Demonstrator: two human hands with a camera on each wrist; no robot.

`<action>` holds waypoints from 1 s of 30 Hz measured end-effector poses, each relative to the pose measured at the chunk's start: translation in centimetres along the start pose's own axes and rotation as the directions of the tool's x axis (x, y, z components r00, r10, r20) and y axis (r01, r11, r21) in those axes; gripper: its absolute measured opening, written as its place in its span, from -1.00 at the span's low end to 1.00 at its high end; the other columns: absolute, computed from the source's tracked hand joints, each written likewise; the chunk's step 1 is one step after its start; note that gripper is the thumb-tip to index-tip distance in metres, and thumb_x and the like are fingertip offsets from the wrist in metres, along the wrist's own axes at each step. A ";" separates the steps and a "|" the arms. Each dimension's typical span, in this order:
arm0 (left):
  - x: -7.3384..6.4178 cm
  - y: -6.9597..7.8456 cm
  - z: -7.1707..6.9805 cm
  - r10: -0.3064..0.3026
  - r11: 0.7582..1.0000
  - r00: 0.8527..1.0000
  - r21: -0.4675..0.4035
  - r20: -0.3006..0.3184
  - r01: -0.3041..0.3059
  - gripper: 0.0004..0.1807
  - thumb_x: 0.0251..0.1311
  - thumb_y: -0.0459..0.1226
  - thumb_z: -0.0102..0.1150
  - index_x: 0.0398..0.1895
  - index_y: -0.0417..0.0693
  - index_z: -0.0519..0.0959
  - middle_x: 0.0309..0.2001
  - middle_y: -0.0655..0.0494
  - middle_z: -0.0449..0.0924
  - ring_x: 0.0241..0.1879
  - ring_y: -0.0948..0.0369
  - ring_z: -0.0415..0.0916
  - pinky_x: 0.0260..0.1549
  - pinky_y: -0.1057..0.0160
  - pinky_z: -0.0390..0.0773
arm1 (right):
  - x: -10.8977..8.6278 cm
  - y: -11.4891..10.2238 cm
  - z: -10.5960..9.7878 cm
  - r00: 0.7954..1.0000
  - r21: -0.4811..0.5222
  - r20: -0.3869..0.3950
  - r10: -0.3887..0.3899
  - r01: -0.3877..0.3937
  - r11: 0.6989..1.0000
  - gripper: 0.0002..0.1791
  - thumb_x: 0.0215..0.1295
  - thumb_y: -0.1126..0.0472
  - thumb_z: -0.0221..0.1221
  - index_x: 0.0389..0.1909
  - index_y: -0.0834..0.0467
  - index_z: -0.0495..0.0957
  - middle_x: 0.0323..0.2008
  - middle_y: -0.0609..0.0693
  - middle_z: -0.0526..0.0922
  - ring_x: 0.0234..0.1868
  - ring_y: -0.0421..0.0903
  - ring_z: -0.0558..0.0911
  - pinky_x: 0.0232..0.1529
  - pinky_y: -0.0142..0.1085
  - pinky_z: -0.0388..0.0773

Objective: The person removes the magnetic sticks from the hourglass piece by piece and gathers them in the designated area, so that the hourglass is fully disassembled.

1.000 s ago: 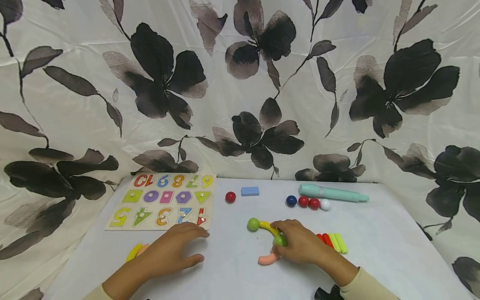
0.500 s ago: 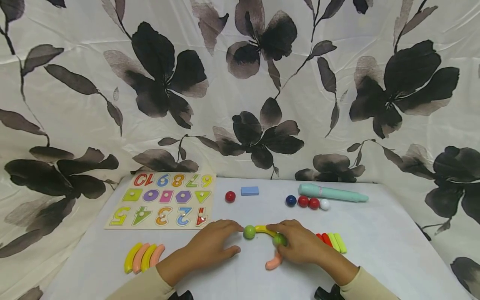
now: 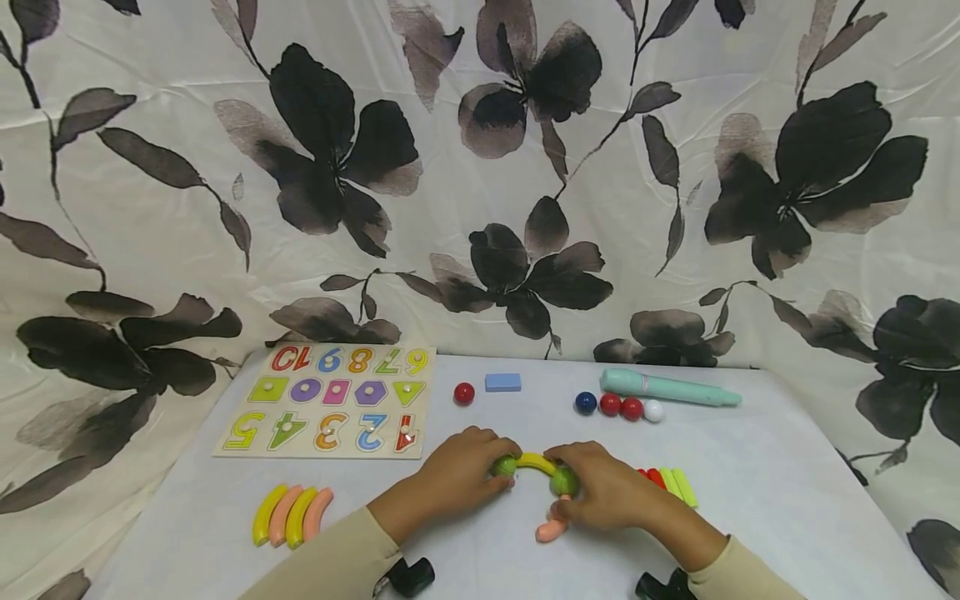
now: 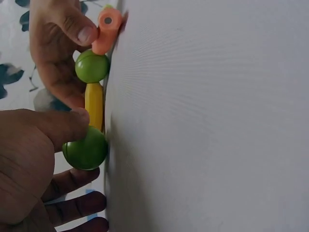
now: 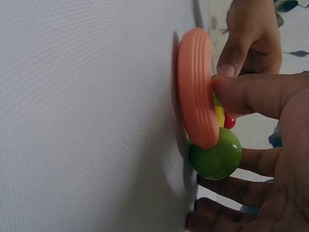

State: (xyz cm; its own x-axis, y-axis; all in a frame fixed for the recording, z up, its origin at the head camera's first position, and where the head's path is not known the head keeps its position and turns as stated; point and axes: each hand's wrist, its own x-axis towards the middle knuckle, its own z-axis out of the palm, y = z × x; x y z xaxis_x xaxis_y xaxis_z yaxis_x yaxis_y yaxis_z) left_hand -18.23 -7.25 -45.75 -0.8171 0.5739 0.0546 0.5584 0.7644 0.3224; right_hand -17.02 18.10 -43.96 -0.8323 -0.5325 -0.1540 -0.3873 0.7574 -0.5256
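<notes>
A yellow curved piece (image 3: 536, 462) lies between two green balls on the white table. My left hand (image 3: 463, 473) pinches the left green ball (image 4: 86, 151), its thumb on the near side. Around the right green ball (image 5: 215, 158) are the fingers of my right hand (image 3: 606, 488). The right thumb touches a ribbed salmon-coloured curved piece (image 5: 195, 89), which meets that ball and points toward the table's near side. In the left wrist view this piece shows a round hole in its end.
Left on the table are several yellow and salmon curved pieces (image 3: 291, 517), below a number puzzle board (image 3: 225, 446). Farther back are a red ball (image 3: 464, 394), a blue block (image 3: 502, 382), several small balls (image 3: 632, 408) and a mint-green tube (image 3: 667, 387). Red and lime sticks (image 3: 675, 485) lie right.
My left hand has moved right from near the puzzle board and taken hold of the left green ball. The salmon piece has turned, its free end swinging nearer. My right hand stays at its ball.
</notes>
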 end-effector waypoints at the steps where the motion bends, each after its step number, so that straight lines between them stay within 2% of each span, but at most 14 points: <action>1: 0.2 0.1 0.0 0.008 1.000 1.000 0.014 0.000 -0.008 -0.63 0.30 0.00 0.36 0.14 0.23 0.66 -0.05 0.28 0.63 -0.04 0.24 0.52 -0.04 0.15 0.58 | 0.0 0.0 0.0 1.000 0.000 -0.003 -0.006 0.006 1.000 -0.29 0.15 -0.02 0.44 0.31 0.10 0.50 0.21 0.01 0.56 0.29 0.08 0.44 0.25 0.16 0.45; 6: 0.5 0.2 0.0 0.028 0.999 1.000 0.040 -0.006 -0.028 -0.67 0.28 -0.02 0.38 0.09 0.22 0.70 -0.11 0.28 0.64 -0.12 0.26 0.50 -0.13 0.19 0.56 | -0.2 0.0 0.0 1.000 -0.003 -0.008 -0.009 0.009 1.000 -0.30 0.14 0.00 0.44 0.31 0.10 0.51 0.21 0.01 0.56 0.29 0.08 0.43 0.26 0.15 0.45; 14: 0.4 -0.2 0.0 0.034 0.999 0.999 -0.006 -0.013 -0.034 -0.69 0.30 -0.06 0.36 0.09 0.21 0.71 -0.12 0.30 0.64 -0.12 0.27 0.48 -0.11 0.19 0.53 | -0.2 0.1 0.1 1.000 -0.001 -0.013 -0.009 0.009 1.000 -0.28 0.13 -0.02 0.45 0.32 0.07 0.51 0.21 -0.01 0.56 0.29 0.07 0.43 0.26 0.14 0.45; 23: -0.2 -0.8 0.0 0.005 0.996 1.000 -0.087 0.022 -0.003 -0.71 0.38 -0.09 0.29 0.12 0.15 0.66 -0.07 0.30 0.63 -0.01 0.26 0.49 0.07 0.14 0.53 | -0.1 0.3 0.3 1.000 -0.006 -0.001 -0.008 0.008 1.000 -0.31 0.14 -0.04 0.44 0.30 0.05 0.53 0.22 0.00 0.56 0.31 0.08 0.42 0.23 0.18 0.48; 30: -0.7 -1.4 -0.7 0.017 0.996 0.998 -0.085 0.068 -0.011 -0.72 0.47 -0.13 0.16 0.18 0.23 0.64 -0.04 0.31 0.58 0.04 0.26 0.44 0.13 0.12 0.52 | -0.1 0.1 0.2 1.000 -0.022 0.004 -0.007 0.007 1.000 -0.32 0.16 -0.03 0.43 0.30 0.05 0.53 0.23 -0.01 0.55 0.32 0.09 0.42 0.23 0.18 0.48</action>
State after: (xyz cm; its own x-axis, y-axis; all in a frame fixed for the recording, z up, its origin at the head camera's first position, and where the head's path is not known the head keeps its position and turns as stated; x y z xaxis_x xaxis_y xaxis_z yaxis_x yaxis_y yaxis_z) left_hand -18.53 -8.87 -45.57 -0.7959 0.6054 -0.0048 0.5530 0.7303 0.4012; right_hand -16.90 18.13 -44.15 -0.8277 -0.5396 -0.1539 -0.4022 0.7618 -0.5079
